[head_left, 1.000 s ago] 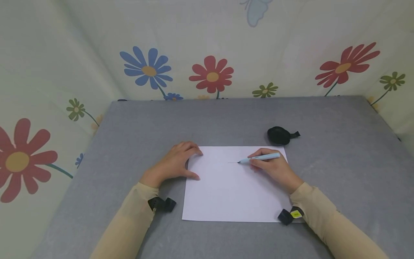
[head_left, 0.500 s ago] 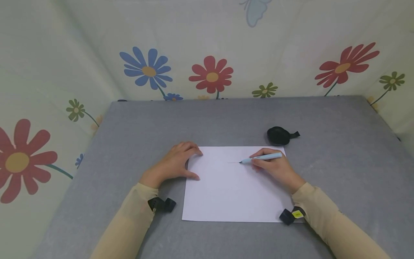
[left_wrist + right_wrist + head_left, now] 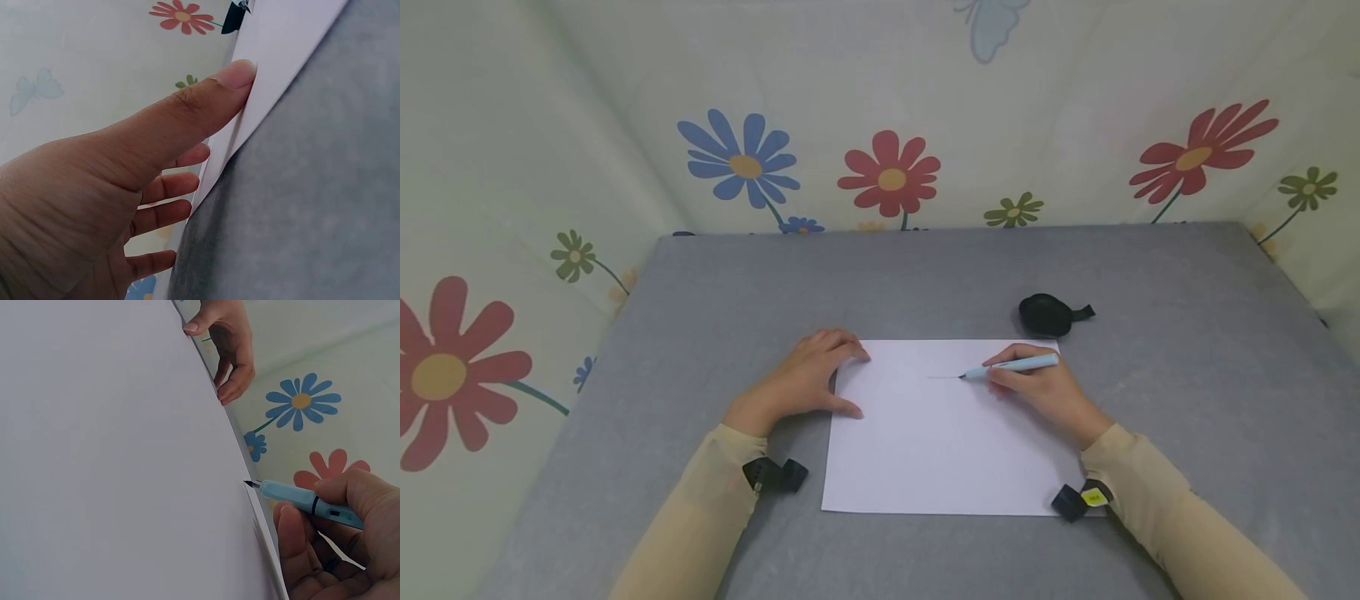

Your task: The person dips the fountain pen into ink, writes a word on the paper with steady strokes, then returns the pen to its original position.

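A white sheet of paper (image 3: 925, 458) lies on the grey table, with a thin, short line drawn across its upper part. My right hand (image 3: 1043, 387) holds a light blue fountain pen (image 3: 1022, 363) between thumb and fingers, its dark nib at the right end of that line. In the right wrist view the pen (image 3: 290, 495) shows a dark ring round its barrel, and its nib meets the paper (image 3: 125, 450). My left hand (image 3: 805, 375) rests on the paper's upper left edge, thumb and fingers spread. In the left wrist view the left thumb (image 3: 181, 119) presses on the paper's edge.
A round black object with a short strap (image 3: 1047, 315) lies just beyond the paper's upper right corner. The grey table (image 3: 850, 283) runs back to a flower-printed curtain (image 3: 925, 100). Small black cameras (image 3: 775, 473) are strapped to both wrists.
My right hand has slid slightly to the right with the pen, and the line behind the nib has grown longer. The left hand and the paper have stayed in place.
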### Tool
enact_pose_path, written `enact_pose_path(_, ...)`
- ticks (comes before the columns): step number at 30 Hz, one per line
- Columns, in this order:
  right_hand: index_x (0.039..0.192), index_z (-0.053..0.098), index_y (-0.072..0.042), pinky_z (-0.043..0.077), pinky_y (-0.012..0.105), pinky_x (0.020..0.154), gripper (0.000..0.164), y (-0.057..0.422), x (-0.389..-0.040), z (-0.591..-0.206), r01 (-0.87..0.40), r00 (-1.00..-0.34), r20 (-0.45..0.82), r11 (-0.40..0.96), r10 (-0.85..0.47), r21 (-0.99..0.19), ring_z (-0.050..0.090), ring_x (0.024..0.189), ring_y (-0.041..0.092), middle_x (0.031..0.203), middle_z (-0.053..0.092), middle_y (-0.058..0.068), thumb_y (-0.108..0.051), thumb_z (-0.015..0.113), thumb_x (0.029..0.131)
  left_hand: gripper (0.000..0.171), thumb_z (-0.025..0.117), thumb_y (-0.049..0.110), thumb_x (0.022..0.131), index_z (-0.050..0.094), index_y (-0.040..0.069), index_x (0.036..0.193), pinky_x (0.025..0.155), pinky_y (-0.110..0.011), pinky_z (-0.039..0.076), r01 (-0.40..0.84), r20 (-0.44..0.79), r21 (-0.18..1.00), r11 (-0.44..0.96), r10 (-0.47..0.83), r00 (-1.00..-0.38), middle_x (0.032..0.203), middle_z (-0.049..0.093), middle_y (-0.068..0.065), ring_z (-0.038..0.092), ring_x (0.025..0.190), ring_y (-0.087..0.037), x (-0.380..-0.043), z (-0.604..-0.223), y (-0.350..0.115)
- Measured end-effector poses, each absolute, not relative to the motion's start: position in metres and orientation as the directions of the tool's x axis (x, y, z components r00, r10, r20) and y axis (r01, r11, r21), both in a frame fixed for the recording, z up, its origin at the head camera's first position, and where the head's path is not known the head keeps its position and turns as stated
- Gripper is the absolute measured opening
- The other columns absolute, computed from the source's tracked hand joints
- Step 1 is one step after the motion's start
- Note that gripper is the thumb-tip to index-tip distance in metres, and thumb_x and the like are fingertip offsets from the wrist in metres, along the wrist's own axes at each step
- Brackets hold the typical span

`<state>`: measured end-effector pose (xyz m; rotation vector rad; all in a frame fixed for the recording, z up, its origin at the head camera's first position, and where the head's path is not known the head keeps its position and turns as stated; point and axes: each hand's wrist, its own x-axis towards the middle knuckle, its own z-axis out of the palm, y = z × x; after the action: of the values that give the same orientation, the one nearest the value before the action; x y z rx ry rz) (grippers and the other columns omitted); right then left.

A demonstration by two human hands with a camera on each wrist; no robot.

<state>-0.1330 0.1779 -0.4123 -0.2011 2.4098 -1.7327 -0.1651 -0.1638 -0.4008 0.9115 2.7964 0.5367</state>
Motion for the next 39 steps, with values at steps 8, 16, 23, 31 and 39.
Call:
enact_pose_path(8,0.097,0.066,0.006,0.054,0.021,0.068,0.02,0.181,-0.133,-0.412,-0.023,-0.976,-0.045,0.308,-0.212,-0.951,0.062,0.068,0.007,0.08,0.071,0.002,-0.011,0.071,0.086,0.073,0.085,0.047,0.065,0.057,0.018,0.126,0.112,-0.051,0.03,0.535,-0.036,0.375,0.757,0.589,-0.808,0.135,0.05,-0.005,0.042,0.13,-0.026,-0.166,-0.402,-0.164)
enact_pose_path(16,0.097,0.068,0.004,0.054,0.02,0.068,0.021,0.184,-0.132,-0.41,-0.019,-0.978,-0.053,0.339,-0.202,-0.94,0.063,0.067,0.008,0.078,0.071,0.0,-0.013,0.072,0.085,0.072,0.086,0.047,0.065,0.058,0.018,0.125,0.112,-0.051,0.03,0.543,-0.028,0.377,0.75,0.595,-0.803,0.134,0.051,-0.005,0.042,0.13,-0.026,-0.167,-0.404,-0.164)
enact_pose_path(23,0.098,0.068,0.004,0.054,0.02,0.068,0.021,0.186,-0.131,-0.408,-0.019,-0.979,-0.055,0.357,-0.196,-0.934,0.062,0.069,0.008,0.084,0.072,0.01,-0.014,0.071,0.086,0.073,0.085,0.047,0.065,0.058,0.018,0.126,0.113,-0.051,0.03,0.541,-0.033,0.375,0.752,0.594,-0.803,0.135,0.051,-0.006,0.042,0.131,-0.027,-0.166,-0.402,-0.164)
enact_pose_path(31,0.098,0.067,0.005,0.054,0.02,0.068,0.021,0.189,-0.13,-0.41,-0.03,-0.979,-0.041,0.342,-0.199,-0.939,0.063,0.068,0.008,0.08,0.072,0.002,-0.012,0.071,0.086,0.073,0.085,0.047,0.066,0.057,0.017,0.126,0.113,-0.052,0.03,0.541,-0.037,0.366,0.757,0.593,-0.805,0.136,0.05,-0.006,0.041,0.132,-0.028,-0.166,-0.402,-0.164)
enact_pose_path(39,0.098,0.068,0.005,0.054,0.02,0.069,0.021,0.191,-0.129,-0.41,-0.039,-0.98,-0.032,0.348,-0.197,-0.937,0.063,0.068,0.008,0.08,0.072,0.002,-0.013,0.071,0.086,0.073,0.085,0.049,0.065,0.057,0.018,0.126,0.112,-0.051,0.031,0.545,-0.037,0.362,0.757,0.595,-0.803,0.135,0.051,-0.006,0.042,0.131,-0.027,-0.166,-0.402,-0.164)
